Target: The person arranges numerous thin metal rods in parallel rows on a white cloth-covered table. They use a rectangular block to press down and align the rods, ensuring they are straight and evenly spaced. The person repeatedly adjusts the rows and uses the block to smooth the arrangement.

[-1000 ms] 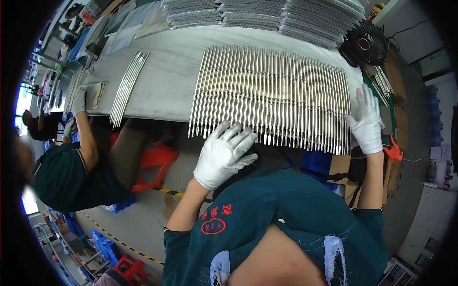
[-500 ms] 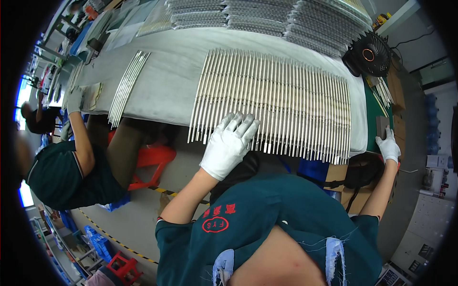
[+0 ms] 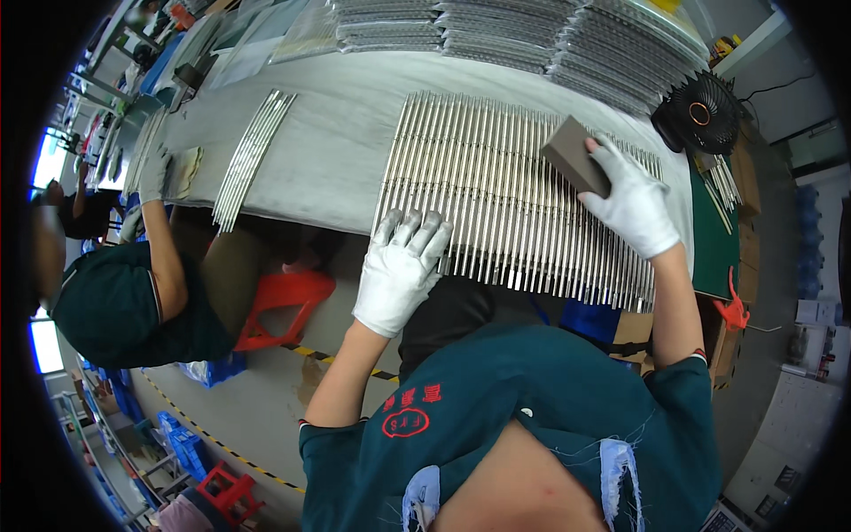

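Note:
Slim silvery metal rods [image 3: 483, 173] lie side by side in a wide row, their near ends reaching past the table's front edge. My left hand [image 3: 397, 270], in a white glove with greyed fingertips, rests with fingers spread on the near ends at the row's left. At the row's right part, my right hand [image 3: 634, 199], gloved in white too, grips a grey-brown sanding block [image 3: 576, 156]. One fingertip shows at the block's upper edge. The block is over the rods; whether it touches them I cannot tell.
Tall stacks of rods [image 3: 496, 31] in clear wrap line the table's back. A black fan [image 3: 705, 111] stands at the back right, near loose rods [image 3: 722, 182] on a green surface [image 3: 714, 253]. A smaller bundle of rods [image 3: 254, 160] lies left, beside a co-worker [image 3: 133, 306].
My right hand has come from the right-hand side, bringing the sanding block over the rods. My left hand has slid a little left along the rod ends.

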Demonstrator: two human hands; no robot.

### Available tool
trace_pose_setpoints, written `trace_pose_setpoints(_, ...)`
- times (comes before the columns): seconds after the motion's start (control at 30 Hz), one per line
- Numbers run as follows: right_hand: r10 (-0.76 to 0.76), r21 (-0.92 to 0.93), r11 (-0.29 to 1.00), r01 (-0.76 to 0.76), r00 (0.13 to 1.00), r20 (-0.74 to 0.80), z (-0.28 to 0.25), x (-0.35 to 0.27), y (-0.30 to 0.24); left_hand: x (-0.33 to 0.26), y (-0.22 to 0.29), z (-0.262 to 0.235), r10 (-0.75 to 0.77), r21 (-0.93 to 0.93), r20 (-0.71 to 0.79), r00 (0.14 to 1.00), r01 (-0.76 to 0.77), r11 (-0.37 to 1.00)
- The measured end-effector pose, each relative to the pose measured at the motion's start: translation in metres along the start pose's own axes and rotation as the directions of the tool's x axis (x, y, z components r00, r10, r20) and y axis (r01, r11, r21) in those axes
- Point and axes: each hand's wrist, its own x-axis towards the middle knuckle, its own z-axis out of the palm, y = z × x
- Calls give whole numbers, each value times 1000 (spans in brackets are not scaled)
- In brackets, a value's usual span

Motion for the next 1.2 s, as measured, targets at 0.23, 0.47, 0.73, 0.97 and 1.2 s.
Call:
trace_pose_setpoints(0.23, -62, -194, 978, 78, 994, 85, 22, 23, -24, 5, -1, 0, 24, -8, -37, 999, -24, 1000)
trace_pose_setpoints(0.47, 65, -136, 990, -49, 991, 117, 24, 22, -33, 2, -11, 1, 135, -28, 6, 991, -135, 990)
trace_pose_setpoints(0.73, 39, -116, 993, -24, 990, 136, 32, 31, -21, 4, -15, -6, 240, -136, -3, 971, -239, 962)
trace_pose_setpoints(0.97, -12, -51, 999, 17, 994, 110, 29, 55, -18, 1, -19, 0, 204, -215, -155, 967, -234, 948)
trace_pose_setpoints(1.2, -474, 40, 877, 479, 851, 226, 36, 103, -76, 9, -16, -3, 255, -211, -140, 957, -281, 936)
